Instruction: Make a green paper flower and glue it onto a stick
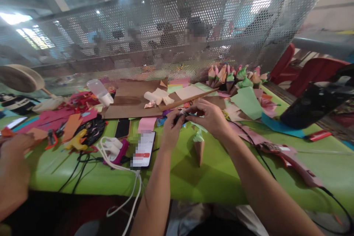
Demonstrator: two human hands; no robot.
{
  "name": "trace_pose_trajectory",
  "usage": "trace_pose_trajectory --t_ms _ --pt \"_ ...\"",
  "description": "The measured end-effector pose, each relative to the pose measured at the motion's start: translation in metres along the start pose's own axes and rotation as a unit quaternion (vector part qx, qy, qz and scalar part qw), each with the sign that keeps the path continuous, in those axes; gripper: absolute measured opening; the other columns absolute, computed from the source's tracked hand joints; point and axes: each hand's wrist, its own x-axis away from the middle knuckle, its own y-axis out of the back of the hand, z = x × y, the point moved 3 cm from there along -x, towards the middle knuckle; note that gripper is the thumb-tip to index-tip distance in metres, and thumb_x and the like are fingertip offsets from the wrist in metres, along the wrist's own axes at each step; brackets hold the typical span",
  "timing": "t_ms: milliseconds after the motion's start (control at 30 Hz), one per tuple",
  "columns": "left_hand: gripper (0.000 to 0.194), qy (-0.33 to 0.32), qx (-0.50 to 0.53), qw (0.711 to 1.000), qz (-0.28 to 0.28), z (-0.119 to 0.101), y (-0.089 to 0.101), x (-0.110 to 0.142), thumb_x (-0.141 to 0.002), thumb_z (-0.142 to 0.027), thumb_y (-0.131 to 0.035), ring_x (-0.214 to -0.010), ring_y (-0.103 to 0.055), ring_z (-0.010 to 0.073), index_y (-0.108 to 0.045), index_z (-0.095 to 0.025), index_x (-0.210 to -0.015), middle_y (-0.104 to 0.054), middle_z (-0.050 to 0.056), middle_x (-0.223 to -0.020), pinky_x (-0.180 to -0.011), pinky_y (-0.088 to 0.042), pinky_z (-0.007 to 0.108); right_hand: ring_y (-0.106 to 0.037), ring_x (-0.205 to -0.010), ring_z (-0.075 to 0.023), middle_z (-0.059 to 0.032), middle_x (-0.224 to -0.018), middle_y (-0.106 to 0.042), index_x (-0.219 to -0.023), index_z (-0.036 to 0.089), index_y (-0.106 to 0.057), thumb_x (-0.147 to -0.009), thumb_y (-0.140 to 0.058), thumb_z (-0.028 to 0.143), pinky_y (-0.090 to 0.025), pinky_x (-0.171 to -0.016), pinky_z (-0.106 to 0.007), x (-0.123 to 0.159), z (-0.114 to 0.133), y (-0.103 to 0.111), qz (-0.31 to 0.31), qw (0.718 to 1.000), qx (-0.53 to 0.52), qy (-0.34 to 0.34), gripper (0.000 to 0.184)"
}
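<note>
My left hand [174, 127] and my right hand [209, 115] meet above the middle of the green table. Their fingers are pinched together around a small, dark and pale thing, too blurred and covered to name. Just below my right hand, a paper ice-cream cone [199, 147] with a brown cone and pale green top lies on the table, point towards me. Behind my hands are a rolled cream paper [157, 96] and brown cardboard [124, 97].
Several finished paper cones [229, 77] stand at the back right. A pink glue gun [301, 169] with a black cable lies right, near a dark bottle [306, 107]. Left are a phone [143, 149], a purple power strip [120, 153] and another person's hand [13, 169].
</note>
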Motion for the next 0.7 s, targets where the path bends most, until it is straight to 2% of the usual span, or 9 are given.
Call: trace_pose_trajectory --t_ms 200,467,700 --pt "0.019 -0.004 0.007 1.000 0.001 0.0017 -0.0006 0.0002 -0.083 -0.039 -0.074 -0.100 -0.060 0.0199 -0.072 -0.022 -0.091 -0.070 0.005 -0.100 -0.092 -0.048 0.032 -0.060 -0.069 -0.0147 -0.0012 -0.080 -0.065 -0.082 0.020 -0.075 -0.076 -0.079 0.015 -0.046 -0.066 -0.026 0.0008 0.0037 -0.0001 0.000 0.998 0.058 0.000 0.009" --pt "0.018 0.006 0.012 1.000 0.003 0.0006 -0.0019 0.0001 -0.082 -0.037 -0.075 -0.102 -0.061 0.0201 -0.072 -0.021 -0.091 -0.070 0.005 -0.102 -0.095 -0.048 0.032 -0.060 -0.069 -0.0158 -0.0012 -0.077 -0.066 -0.078 0.020 -0.072 -0.076 -0.077 0.019 -0.046 -0.064 -0.026 -0.0003 -0.0027 -0.0014 -0.008 0.999 0.040 0.005 0.006" --pt "0.020 0.019 0.020 0.999 0.017 0.0020 -0.0049 -0.0010 -0.086 -0.039 -0.072 -0.095 -0.059 0.0180 -0.069 -0.021 -0.091 -0.067 0.003 -0.097 -0.090 -0.048 0.030 -0.058 -0.067 -0.0153 -0.0013 -0.076 -0.066 -0.075 0.020 -0.070 -0.077 -0.076 0.020 -0.045 -0.062 -0.026 -0.0007 -0.0030 -0.0010 -0.019 1.000 0.009 0.005 0.007"
